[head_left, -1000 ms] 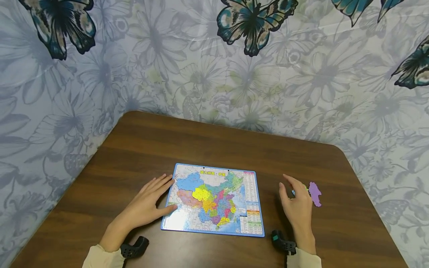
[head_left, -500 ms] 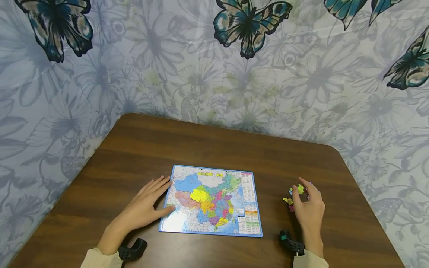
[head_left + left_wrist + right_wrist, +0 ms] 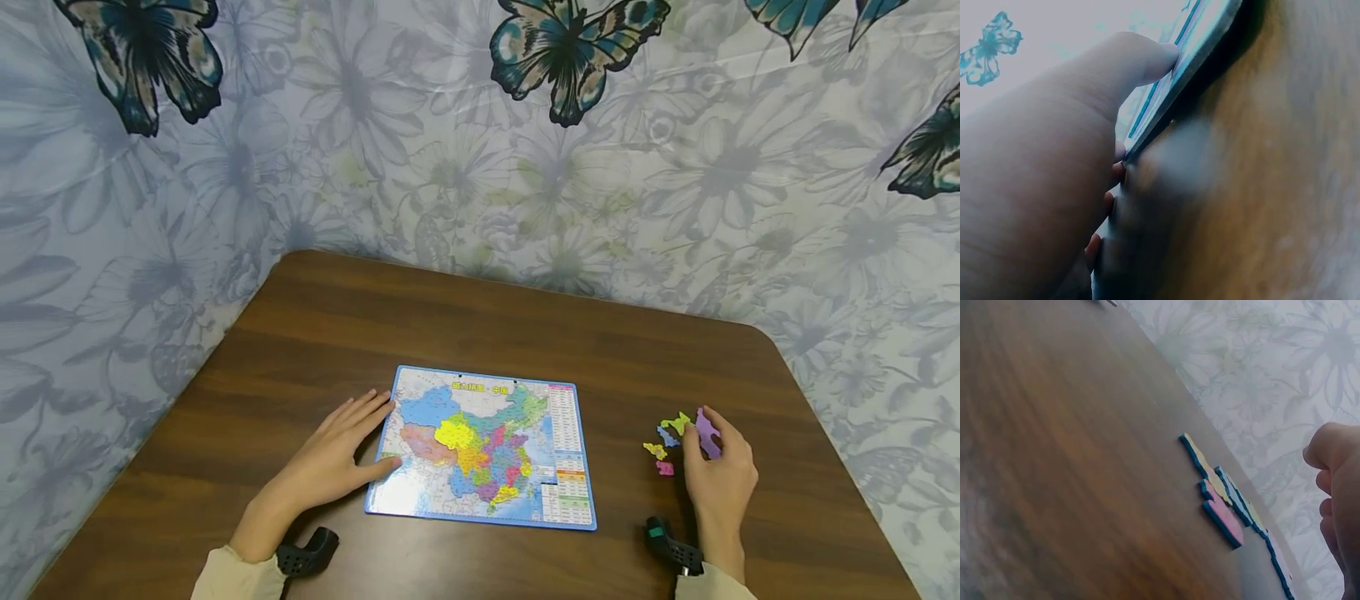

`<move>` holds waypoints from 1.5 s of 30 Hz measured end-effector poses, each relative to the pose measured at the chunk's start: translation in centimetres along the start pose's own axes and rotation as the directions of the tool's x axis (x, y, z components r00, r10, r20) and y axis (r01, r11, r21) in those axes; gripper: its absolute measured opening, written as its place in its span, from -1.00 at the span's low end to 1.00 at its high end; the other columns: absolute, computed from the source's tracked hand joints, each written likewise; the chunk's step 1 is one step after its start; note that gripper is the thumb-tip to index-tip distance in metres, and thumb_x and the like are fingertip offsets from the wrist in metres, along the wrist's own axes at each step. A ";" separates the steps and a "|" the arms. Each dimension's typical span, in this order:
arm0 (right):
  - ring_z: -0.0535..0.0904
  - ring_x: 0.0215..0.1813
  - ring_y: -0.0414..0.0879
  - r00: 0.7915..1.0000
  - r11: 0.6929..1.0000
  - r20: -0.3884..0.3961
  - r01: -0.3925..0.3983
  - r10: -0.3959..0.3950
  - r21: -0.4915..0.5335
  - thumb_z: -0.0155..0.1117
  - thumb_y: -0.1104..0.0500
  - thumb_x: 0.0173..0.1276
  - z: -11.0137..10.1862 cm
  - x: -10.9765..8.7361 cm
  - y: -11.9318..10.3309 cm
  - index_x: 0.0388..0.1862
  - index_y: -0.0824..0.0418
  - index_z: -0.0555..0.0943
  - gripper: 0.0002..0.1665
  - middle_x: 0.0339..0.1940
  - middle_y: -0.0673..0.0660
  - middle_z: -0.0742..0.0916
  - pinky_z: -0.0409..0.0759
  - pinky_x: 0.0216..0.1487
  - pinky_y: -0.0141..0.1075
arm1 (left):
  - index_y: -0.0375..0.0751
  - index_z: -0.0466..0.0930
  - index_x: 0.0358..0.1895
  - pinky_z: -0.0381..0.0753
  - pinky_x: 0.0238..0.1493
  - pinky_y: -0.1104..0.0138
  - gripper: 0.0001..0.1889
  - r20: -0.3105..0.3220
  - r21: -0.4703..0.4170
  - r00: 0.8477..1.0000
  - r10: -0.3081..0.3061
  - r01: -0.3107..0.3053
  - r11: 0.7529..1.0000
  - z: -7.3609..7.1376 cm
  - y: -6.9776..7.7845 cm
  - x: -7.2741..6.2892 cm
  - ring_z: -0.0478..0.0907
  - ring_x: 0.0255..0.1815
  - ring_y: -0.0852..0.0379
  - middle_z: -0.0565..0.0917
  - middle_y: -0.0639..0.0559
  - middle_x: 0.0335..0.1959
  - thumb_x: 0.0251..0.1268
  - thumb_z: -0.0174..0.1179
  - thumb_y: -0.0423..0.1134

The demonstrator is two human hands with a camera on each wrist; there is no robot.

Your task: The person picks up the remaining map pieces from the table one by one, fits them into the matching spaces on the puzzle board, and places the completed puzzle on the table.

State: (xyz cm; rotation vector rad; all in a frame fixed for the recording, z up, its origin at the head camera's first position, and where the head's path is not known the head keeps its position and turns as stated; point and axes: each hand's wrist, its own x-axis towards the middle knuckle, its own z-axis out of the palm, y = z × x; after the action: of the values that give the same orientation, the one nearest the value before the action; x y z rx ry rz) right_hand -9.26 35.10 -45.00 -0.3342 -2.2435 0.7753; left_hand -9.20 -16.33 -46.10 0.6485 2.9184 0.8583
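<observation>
A map puzzle board [image 3: 487, 508] of China, blue-rimmed, lies flat on the table in the head view. My left hand [image 3: 318, 467] is at its left edge, fingers spread and fairly straight; the left wrist view shows the thumb [image 3: 1147, 59] resting on the board's face. My right hand [image 3: 720, 475] hovers over a purple puzzle piece [image 3: 707, 437], which shows between thumb and forefinger. In the right wrist view a gap separates the hand [image 3: 1338, 469] from the pieces. Left of it lie green [image 3: 677, 422], blue [image 3: 667, 437], yellow [image 3: 656, 451] and pink [image 3: 664, 468] pieces.
The brown wooden table [image 3: 480, 325] has rounded far corners and stands against a wall [image 3: 450, 167] with flower and butterfly patterns. Black cameras are strapped to both wrists, the left one [image 3: 309, 552] and the right one [image 3: 673, 547] close above the tabletop.
My right hand has moved rightward across the loose pieces to the purple one, uncovering the green, blue, yellow and pink ones. My left hand and the board have stayed in place.
</observation>
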 end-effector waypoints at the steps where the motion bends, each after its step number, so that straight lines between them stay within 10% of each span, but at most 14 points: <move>1: 0.63 0.06 0.35 1.000 1.000 -0.003 -0.014 0.014 -0.008 0.40 0.29 0.33 -0.1 0.0 0.1 0.16 0.29 0.71 -0.59 0.09 0.39 0.76 0.25 0.01 -0.62 | -0.16 0.27 0.60 0.00 0.62 -0.22 -0.07 0.003 -0.002 1.000 0.002 -0.002 1.000 0.1 0.1 0.1 0.07 0.67 -0.20 0.22 -0.09 0.65 0.33 0.25 0.34; 6: 0.61 0.02 0.29 0.998 0.997 -0.004 -0.069 0.068 -0.033 0.38 0.26 0.35 -0.7 0.1 0.3 0.19 0.29 0.70 -0.57 0.11 0.38 0.75 0.37 -0.02 -0.23 | -0.15 0.25 0.60 -0.02 0.64 -0.18 -0.07 0.008 -0.007 1.000 0.012 -0.012 1.000 0.3 0.2 0.6 0.06 0.68 -0.17 0.21 -0.07 0.65 0.32 0.28 0.30; 12: 0.58 0.02 0.20 0.990 0.990 0.013 -0.138 0.138 -0.027 0.37 0.23 0.37 -0.3 0.0 0.7 0.23 0.26 0.69 -0.56 0.14 0.36 0.74 0.26 -0.07 -0.46 | -0.16 0.26 0.60 -0.01 0.63 -0.19 -0.08 0.004 -0.001 1.000 0.004 -0.004 1.000 0.0 0.0 0.4 0.07 0.68 -0.18 0.22 -0.08 0.65 0.33 0.28 0.29; 19: 0.54 0.03 0.17 0.987 0.987 0.014 -0.157 0.157 -0.019 0.36 0.22 0.37 0.2 -0.1 1.1 0.24 0.30 0.67 -0.54 0.05 0.41 0.75 0.30 -0.05 -0.26 | -0.18 0.27 0.59 0.01 0.61 -0.21 -0.08 0.004 -0.001 1.000 -0.008 0.008 1.000 -0.2 -0.1 -0.2 0.08 0.67 -0.21 0.22 -0.11 0.64 0.34 0.26 0.31; 29: 0.53 0.16 0.47 0.978 0.978 0.043 -0.201 0.204 -0.057 0.35 0.24 0.32 -0.4 0.1 1.5 0.22 0.46 0.61 -0.48 0.11 0.54 0.68 0.39 0.17 0.24 | -0.20 0.27 0.59 0.01 0.62 -0.19 -0.09 -0.002 0.003 1.000 0.005 -0.005 1.000 -0.3 0.1 -0.1 0.08 0.67 -0.20 0.24 -0.12 0.64 0.34 0.27 0.30; 45: 0.56 0.16 0.49 0.969 0.967 0.102 -0.212 0.227 -0.139 0.37 0.23 0.38 -0.5 0.0 1.7 0.20 0.54 0.58 -0.49 0.08 0.55 0.69 0.42 0.21 0.24 | -0.21 0.28 0.58 0.00 0.62 -0.21 -0.09 0.004 -0.004 1.000 -0.005 0.005 1.000 -0.4 0.2 0.0 0.08 0.67 -0.22 0.24 -0.14 0.64 0.34 0.28 0.28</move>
State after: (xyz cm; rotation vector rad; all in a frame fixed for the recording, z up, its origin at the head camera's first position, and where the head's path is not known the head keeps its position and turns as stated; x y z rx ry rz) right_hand -8.92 36.64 -45.75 -0.6221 -2.3993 0.7846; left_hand -9.13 -16.39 -45.65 0.6422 2.9125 0.8608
